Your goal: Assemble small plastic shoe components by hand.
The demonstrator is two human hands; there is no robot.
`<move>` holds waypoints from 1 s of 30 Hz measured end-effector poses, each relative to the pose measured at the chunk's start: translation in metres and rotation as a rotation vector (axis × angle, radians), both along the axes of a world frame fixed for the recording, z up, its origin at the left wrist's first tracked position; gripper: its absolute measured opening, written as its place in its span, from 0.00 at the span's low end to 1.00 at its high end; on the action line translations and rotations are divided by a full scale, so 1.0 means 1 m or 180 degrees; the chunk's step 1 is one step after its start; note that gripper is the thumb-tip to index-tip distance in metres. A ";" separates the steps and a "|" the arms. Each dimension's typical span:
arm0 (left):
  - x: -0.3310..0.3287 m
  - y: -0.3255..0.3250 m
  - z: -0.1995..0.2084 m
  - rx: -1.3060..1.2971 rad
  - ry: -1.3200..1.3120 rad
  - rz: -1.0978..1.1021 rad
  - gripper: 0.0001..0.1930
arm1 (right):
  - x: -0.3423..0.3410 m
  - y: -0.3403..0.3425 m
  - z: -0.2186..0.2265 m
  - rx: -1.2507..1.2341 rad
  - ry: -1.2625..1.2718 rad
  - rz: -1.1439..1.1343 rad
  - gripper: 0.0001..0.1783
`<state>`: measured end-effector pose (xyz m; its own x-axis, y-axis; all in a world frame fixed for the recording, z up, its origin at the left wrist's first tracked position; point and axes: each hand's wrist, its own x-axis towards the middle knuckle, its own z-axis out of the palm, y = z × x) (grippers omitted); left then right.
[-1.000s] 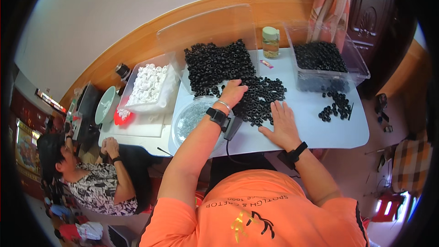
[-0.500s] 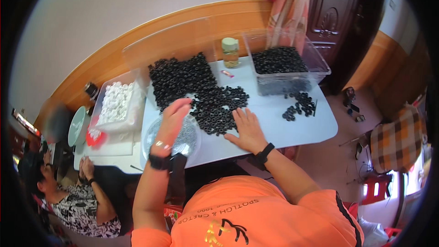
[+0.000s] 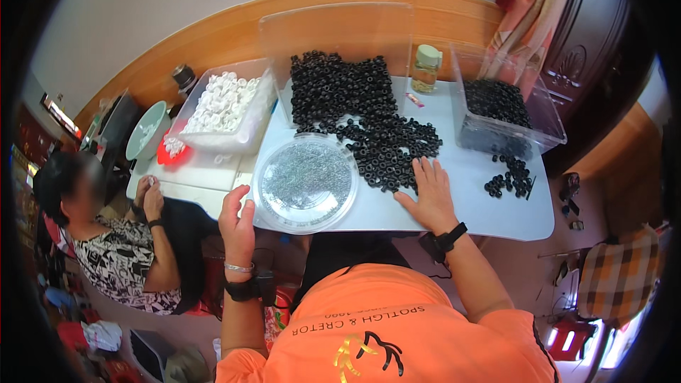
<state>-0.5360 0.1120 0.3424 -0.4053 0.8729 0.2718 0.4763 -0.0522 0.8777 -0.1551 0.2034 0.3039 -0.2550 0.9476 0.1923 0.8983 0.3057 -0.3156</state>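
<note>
Black rings [image 3: 386, 152] lie loose mid-way along the worktop [image 3: 489, 213]. At five o'clock the right hand [image 3: 431, 195] rests flat against their edge, fingers slightly spread, gripping nothing I can see; a light, level palm would best corral strays. At eight sits a clear round tub [image 3: 301, 220]; just beyond, the left hand [image 3: 238, 221], fingers parted, looks empty.

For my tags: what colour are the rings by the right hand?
The rings are black; the head view shows it.
</note>
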 end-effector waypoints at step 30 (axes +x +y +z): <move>-0.035 0.003 -0.084 -0.0023 0.0327 0.0844 0.20 | -0.126 0.103 0.122 -0.0272 -0.0374 0.2442 0.25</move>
